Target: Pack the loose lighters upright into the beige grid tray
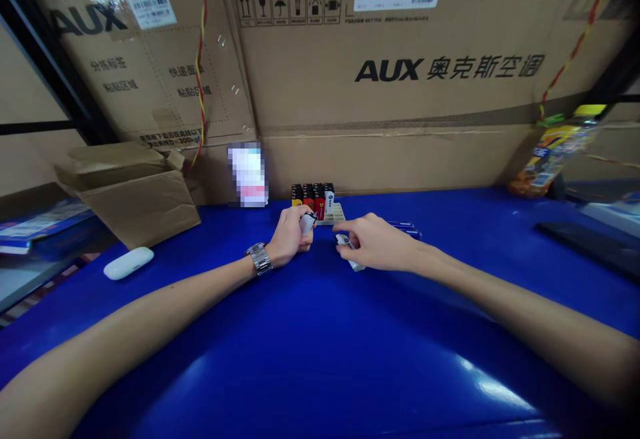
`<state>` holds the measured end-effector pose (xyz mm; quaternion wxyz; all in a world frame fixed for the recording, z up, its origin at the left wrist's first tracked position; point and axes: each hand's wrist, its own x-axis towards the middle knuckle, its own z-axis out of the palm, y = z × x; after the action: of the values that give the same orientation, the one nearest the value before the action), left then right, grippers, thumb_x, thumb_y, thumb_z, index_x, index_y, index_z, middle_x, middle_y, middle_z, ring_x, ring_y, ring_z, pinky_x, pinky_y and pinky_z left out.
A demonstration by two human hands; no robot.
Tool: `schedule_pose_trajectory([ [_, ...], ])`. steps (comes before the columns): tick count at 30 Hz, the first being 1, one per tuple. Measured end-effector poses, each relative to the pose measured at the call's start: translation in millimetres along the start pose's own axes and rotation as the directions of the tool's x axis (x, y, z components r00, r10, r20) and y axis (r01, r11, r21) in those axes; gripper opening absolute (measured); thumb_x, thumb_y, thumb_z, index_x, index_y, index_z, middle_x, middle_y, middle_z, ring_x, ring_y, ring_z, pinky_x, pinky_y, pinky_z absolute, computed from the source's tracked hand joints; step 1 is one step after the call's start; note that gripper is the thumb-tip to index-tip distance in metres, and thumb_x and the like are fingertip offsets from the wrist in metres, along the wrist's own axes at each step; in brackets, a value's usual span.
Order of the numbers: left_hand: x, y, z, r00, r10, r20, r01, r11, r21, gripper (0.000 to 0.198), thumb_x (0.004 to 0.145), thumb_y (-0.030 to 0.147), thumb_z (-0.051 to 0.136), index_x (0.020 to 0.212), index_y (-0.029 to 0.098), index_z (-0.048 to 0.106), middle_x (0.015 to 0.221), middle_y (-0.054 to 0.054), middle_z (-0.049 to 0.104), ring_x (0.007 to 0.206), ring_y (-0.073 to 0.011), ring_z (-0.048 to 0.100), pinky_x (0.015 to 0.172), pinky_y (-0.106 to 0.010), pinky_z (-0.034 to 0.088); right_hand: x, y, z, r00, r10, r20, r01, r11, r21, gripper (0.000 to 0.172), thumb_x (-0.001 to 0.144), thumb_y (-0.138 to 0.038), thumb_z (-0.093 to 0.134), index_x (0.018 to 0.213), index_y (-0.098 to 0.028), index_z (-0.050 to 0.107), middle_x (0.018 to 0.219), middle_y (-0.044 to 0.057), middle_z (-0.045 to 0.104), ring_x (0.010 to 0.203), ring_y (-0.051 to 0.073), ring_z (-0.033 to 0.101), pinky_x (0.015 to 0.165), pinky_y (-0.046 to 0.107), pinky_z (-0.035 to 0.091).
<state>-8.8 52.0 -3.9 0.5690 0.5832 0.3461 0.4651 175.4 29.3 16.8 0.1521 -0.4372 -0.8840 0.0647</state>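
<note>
My left hand (291, 236), with a metal watch on the wrist, is closed around a white lighter (307, 222) just in front of a small beige tray (336, 216). The tray holds several upright lighters (313, 196) in black, red and white along its back. My right hand (374, 242) rests on the blue table (320, 332) to the right of the tray, fingers closed on another white lighter (350, 252) whose end sticks out below the fingers. The two hands are a short gap apart.
Large AUX cardboard boxes (400, 72) form a wall behind the table. An open small carton (135, 192) and a white oval case (128, 262) lie at the left. A yellow-labelled bottle (555, 152) leans at the right, with dark flat items beside it.
</note>
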Motion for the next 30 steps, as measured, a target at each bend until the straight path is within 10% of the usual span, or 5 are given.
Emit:
schedule_pose_trajectory([
  [14,-4,2,4.4,0.991,0.081,0.105,-0.102,0.972,0.211,0.047,0.093,0.051,0.024,0.081,0.017,0.054,0.045,0.005,0.042,0.040,-0.0097,0.036,0.041,-0.020,0.031,-4,-21,1,0.990,-0.066,-0.123,0.087,0.981,0.172,0.026,0.089,-0.031,0.042,0.087,-0.016,0.064,0.058,-0.001,0.056,0.047,0.008,0.041,0.052,0.025,0.029],
  [18,-8,4,3.3,0.948,0.237,0.211,-0.298,0.893,0.338,0.043,0.092,0.045,0.036,0.065,0.015,0.052,0.060,0.001,0.048,0.055,-0.0103,0.042,0.054,-0.021,0.036,-4,-21,0,0.984,0.038,-0.174,0.016,0.954,0.300,0.030,0.091,-0.037,0.039,0.085,-0.016,0.059,0.060,-0.001,0.056,0.048,0.009,0.043,0.049,0.024,0.030],
  [24,-7,1,2.5,0.904,0.287,0.318,-0.416,0.767,0.488,0.035,0.088,0.027,0.045,0.119,0.013,0.053,0.090,-0.006,0.060,0.083,-0.0170,0.054,0.079,-0.030,0.043,3,-9,11,0.971,0.183,-0.156,-0.072,0.839,0.539,0.031,0.091,-0.043,0.039,0.084,-0.017,0.053,0.058,0.000,0.057,0.048,0.011,0.054,0.046,0.023,0.039],
  [30,-2,-8,2.0,0.902,0.385,0.194,-0.425,0.723,0.545,0.052,0.074,0.009,0.055,0.125,0.015,0.045,0.111,-0.012,0.055,0.097,-0.0198,0.054,0.088,-0.037,0.045,16,12,3,0.933,0.212,-0.290,-0.053,0.880,0.473,0.031,0.091,-0.043,0.040,0.079,-0.017,0.052,0.061,0.003,0.062,0.053,0.014,0.060,0.054,0.026,0.044],
])
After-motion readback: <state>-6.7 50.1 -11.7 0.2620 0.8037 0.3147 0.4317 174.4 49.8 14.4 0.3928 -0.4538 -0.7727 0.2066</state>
